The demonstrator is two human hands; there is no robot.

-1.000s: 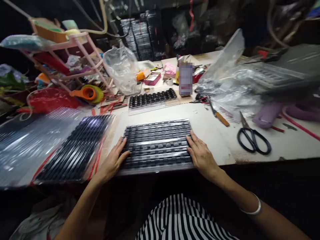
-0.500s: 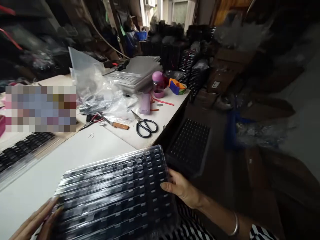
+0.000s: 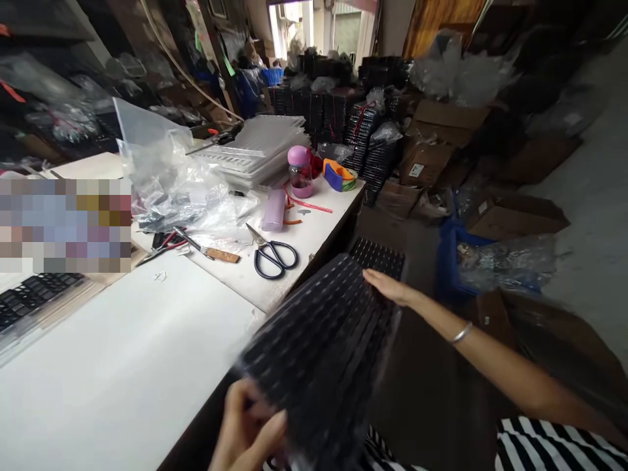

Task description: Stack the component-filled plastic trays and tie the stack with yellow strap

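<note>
Between both hands I hold a black slotted tray (image 3: 318, 347), wrapped in clear plastic and blurred by motion. It hangs tilted off the table's right edge. My left hand (image 3: 252, 425) grips its near left corner, thumb on top. On the far right edge, my right hand (image 3: 387, 288) is closed on the tray, its fingers partly hidden. Just beyond lies another black tray (image 3: 380, 254), lower than the table top, partly covered by the held one.
On the white table (image 3: 112, 353) lie scissors (image 3: 275, 254), a wooden-handled tool (image 3: 220, 254), a purple-lidded bottle (image 3: 300, 173) and crumpled plastic bags (image 3: 196, 190). A blue crate (image 3: 449, 261) stands right, near cardboard boxes (image 3: 426, 163). Stacked black trays (image 3: 360, 127) fill the back.
The black tray has moved right, off the white table top, and is now tilted over the lower tray. Both my hands have travelled right with it.
</note>
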